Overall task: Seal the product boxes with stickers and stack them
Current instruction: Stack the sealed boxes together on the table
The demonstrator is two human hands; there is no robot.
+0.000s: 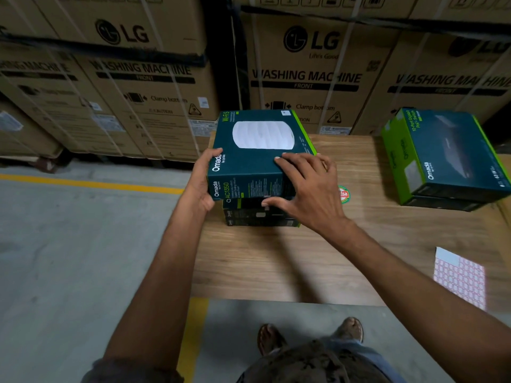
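- Wooden desk (276, 258) before washing-machine cartons (304, 64): left stack (260, 217), two-box right stack (442, 161), one sticker sheet (460, 276).
- Left hand (203, 183) grips top box (249, 164); right hand (307, 189), grip open, lies spread on it.

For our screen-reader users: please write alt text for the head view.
A person's left hand grips a teal Omada box, right hand resting on it, atop a stack of boxes on a wooden table. A sticker sheet and another box stack lie to the right.

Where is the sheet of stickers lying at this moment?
In the head view, the sticker sheet lies flat on the wooden table near its front right corner, closer to the person than the switch boxes.
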